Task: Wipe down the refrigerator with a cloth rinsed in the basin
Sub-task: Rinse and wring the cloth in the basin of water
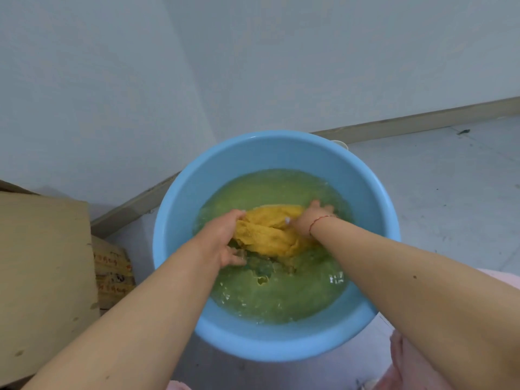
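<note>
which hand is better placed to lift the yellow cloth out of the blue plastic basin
Probably left. The left hand grips the yellow cloth from above; the right hand is partly under water in the blue plastic basin.

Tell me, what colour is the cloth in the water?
The cloth is yellow, seen in the head view.

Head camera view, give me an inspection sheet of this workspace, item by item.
Surface: pale grey floor, scuffed.
Job's things: blue basin on the floor, holding greenish water; yellow cloth partly in the water.
Clutter: cardboard box left of the basin, a printed bag beside it.
Grippers: left hand and right hand both grip the cloth.
Cables: nothing seen.
Surroundings: white wall with baseboard; refrigerator not in view.
</note>
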